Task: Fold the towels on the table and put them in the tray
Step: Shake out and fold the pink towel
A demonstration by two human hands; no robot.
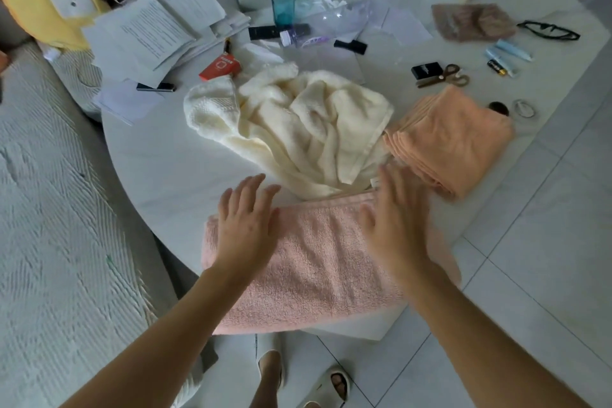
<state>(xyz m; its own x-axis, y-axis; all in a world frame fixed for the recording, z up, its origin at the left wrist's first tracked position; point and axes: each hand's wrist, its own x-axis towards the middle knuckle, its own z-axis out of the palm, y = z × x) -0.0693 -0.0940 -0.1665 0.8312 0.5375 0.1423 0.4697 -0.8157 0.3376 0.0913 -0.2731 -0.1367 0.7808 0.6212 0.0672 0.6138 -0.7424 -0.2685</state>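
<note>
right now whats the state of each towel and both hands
pink towel: folded flat at the near table edge, under both hands
cream towel: unfolded, crumpled in a heap
orange towel: folded, lying on the table
brown cloth: loosely folded at the far side
left hand: open, palm down on the pink towel
right hand: open, fingers spread, blurred

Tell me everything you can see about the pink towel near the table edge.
The pink towel is terry cloth with a looped, slightly fuzzy surface. It is folded into a long band lying flat at the near edge of the white table, partly overhanging it. The left hand and right hand rest open on it. Its far edge meets the crumpled cream towel.
</note>
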